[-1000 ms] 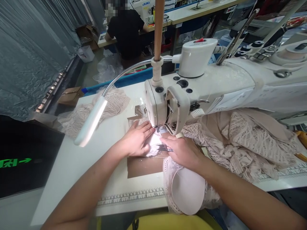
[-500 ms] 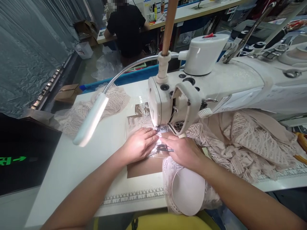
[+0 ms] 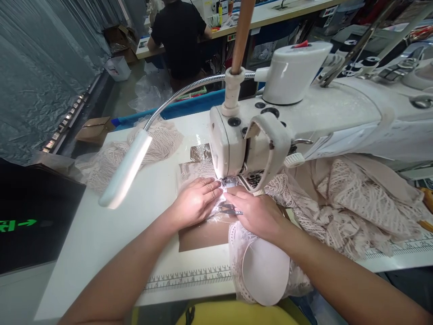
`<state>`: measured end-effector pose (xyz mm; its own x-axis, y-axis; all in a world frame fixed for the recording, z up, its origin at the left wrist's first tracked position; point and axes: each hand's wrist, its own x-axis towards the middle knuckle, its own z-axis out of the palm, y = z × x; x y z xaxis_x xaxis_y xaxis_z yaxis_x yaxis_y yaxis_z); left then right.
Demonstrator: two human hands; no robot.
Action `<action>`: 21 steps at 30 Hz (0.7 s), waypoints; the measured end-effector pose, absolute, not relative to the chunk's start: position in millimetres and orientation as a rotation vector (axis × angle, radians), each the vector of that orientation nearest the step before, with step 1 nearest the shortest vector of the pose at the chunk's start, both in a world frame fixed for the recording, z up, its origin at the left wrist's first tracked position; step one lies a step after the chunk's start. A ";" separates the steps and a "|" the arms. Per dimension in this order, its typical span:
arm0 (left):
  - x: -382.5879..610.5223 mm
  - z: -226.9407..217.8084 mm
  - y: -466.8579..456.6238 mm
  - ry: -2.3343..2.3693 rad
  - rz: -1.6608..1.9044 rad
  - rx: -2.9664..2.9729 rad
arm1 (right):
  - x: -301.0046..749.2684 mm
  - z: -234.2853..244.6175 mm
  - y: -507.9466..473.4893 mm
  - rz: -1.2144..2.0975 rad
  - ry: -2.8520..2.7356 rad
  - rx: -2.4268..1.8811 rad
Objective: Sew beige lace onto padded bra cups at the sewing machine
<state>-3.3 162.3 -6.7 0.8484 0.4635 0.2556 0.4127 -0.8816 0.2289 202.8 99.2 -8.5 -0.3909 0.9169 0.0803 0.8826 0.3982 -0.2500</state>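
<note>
Pale pink lace fabric [image 3: 199, 169] lies under the needle area of a white sewing machine [image 3: 227, 144]. My left hand [image 3: 196, 201] rests flat on the lace just left of the presser foot, fingers stretched out. Right of the foot, my right hand [image 3: 257, 210] points its index finger at the brightly lit lace. Small thread snips [image 3: 230, 209] are tucked in that hand, their blades poking out to the left. A lace piece with a smooth round cup [image 3: 266, 271] hangs over the table's front edge below my right wrist. The fingertips at the needle are partly lost in glare.
A lamp [image 3: 126, 169] on a bendy metal neck hangs over the left of the white table [image 3: 111, 243]. Lace heaps [image 3: 158, 142] lie at the back left, and a bigger lace pile [image 3: 352, 198] at the right. Beyond, a person in black [image 3: 179, 40] sits at another table.
The view has shifted slightly, so the machine sits a little further right. Both hands keep almost the same place on the lace, and the snips stay in my right hand.
</note>
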 end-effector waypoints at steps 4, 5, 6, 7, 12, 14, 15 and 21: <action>-2.8 -6.1 163.4 0.710 0.432 2.838 | 200.4 -10.2 98.6 0.254 -2.456 -1.667; -2.6 -6.3 163.7 0.729 0.421 2.830 | 199.5 -10.9 98.5 0.258 -2.456 -1.680; -2.6 -6.7 164.0 0.754 0.413 2.820 | 198.6 -11.2 98.5 0.264 -2.454 -1.688; -2.6 -7.4 164.3 0.781 0.408 2.809 | 197.9 -10.9 98.7 0.276 -2.451 -1.691; -4.7 -13.6 163.7 0.912 0.439 2.775 | 205.9 7.6 101.3 0.549 -2.361 -1.694; -6.2 -15.5 162.4 0.950 0.458 2.764 | 219.2 19.2 99.2 0.701 -2.305 -1.730; -7.0 -16.0 161.6 0.966 0.457 2.757 | 228.1 23.6 96.0 0.742 -2.289 -1.763; -11.7 -15.6 157.3 1.088 0.398 2.741 | 281.1 8.1 53.7 0.675 -2.239 -1.906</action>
<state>-11.7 157.3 -15.6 0.6989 0.6910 0.1845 0.6467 -0.7207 0.2497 281.1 53.7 8.1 -0.1970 0.9619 -0.1897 0.9064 0.1049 -0.4093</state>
